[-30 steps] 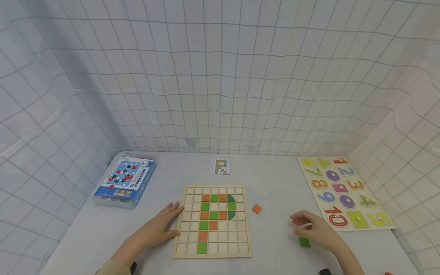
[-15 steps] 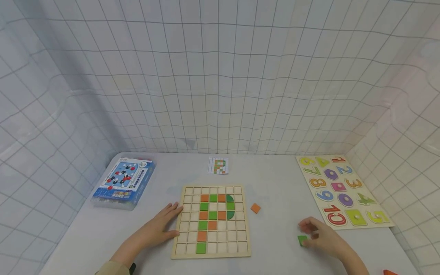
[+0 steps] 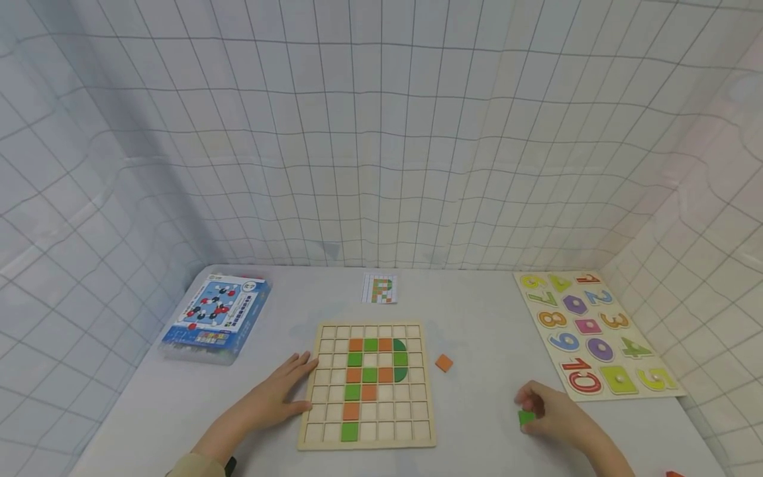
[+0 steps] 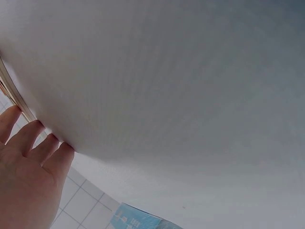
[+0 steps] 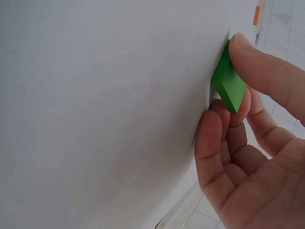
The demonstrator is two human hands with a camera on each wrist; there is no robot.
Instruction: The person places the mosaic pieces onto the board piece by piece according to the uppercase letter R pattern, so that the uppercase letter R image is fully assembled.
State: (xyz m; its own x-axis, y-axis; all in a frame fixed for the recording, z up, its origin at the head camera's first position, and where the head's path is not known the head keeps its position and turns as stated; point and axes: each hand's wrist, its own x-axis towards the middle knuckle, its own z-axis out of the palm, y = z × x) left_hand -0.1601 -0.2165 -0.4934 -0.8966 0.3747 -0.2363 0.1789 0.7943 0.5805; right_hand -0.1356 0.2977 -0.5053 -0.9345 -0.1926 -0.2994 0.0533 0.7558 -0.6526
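A wooden grid board (image 3: 386, 445) lies mid-table, with orange and green square tiles and two dark green rounded pieces set in some of its cells. My left hand (image 3: 274, 396) rests at the board's left edge, fingers extended, fingertips against the rim in the left wrist view. Out to the right of the board, my right hand (image 3: 557, 414) pinches a green square tile (image 5: 231, 83) between thumb and fingers. In the right wrist view the tile is tilted, one edge close to the tabletop. A loose orange tile (image 3: 444, 362) lies just right of the board.
Behind the board lies a small pattern card (image 3: 380, 289). A boxed molecule set (image 3: 217, 315) sits at the left back. A number-and-shape puzzle board (image 3: 596, 334) occupies the right side. Part of a red-orange object (image 3: 675, 474) shows at the bottom right edge.
My right hand came down and right to the green tile, which lay flat on the table, and now pinches it with an edge tipped up. The left hand stays put.
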